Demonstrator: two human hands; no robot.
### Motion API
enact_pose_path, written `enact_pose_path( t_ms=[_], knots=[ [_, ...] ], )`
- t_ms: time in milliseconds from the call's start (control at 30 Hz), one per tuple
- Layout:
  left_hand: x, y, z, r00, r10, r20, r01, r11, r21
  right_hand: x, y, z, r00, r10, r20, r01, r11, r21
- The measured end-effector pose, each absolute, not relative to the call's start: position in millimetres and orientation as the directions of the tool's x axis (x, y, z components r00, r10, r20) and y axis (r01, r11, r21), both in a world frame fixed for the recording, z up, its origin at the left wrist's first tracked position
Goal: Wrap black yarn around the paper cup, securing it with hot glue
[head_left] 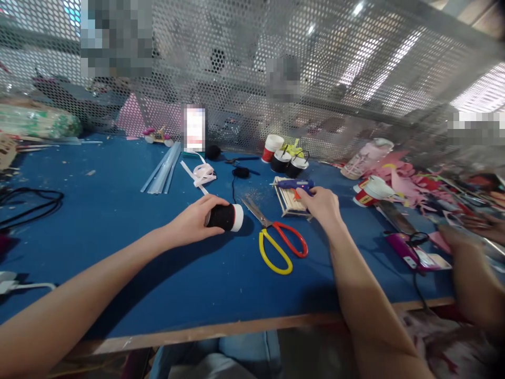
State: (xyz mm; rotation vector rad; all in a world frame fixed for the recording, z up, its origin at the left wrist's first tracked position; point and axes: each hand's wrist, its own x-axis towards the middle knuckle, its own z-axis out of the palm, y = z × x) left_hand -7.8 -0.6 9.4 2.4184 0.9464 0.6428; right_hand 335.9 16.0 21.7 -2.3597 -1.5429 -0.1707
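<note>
Grasps a black-wrapped cup (221,217) in the left hand (197,218), on its side over the blue table (177,295), with the white end (238,218) rightward — grips a blue glue gun (289,184) in the right hand (325,205), over a small stick rack (292,204), with scissors (268,224) between.

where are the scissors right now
In the head view, the scissors lie on the blue table, just right of the black-wrapped cup in the left hand.
</note>
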Motion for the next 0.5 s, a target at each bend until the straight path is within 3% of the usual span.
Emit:
enact_pose_path(
  t_ms=[67,133,200,267,367,433,500],
  knots=[
    [-8,-1,9,0.663,0.703,0.256,0.489,-0.667,0.562,337,14,19,0.398,0.879,0.265,0.917,-0.375,-0.134],
    [-8,-1,9,0.671,0.690,0.270,0.477,-0.682,0.555,332,10,20,0.345,0.868,0.358,0.938,-0.335,-0.090],
    [-7,-3,8,0.681,0.671,0.293,0.461,-0.704,0.540,321,4,24,0.251,0.823,0.509,0.968,-0.222,-0.118],
    [-5,-7,9,0.699,0.628,0.343,0.427,-0.751,0.505,302,-4,30,0.150,0.796,0.587,0.973,-0.015,-0.228],
    [-1,-15,13,0.724,0.493,0.482,0.339,-0.863,0.374,267,-17,36,-0.075,0.930,0.361,0.790,0.276,-0.547],
    [1,-21,16,0.754,0.395,0.525,0.283,-0.917,0.282,246,-25,38,-0.267,0.950,0.162,0.617,0.298,-0.729],
    [3,-25,18,0.779,0.321,0.538,0.232,-0.946,0.228,231,-30,37,-0.393,0.919,0.007,0.477,0.211,-0.853]
  ],
)
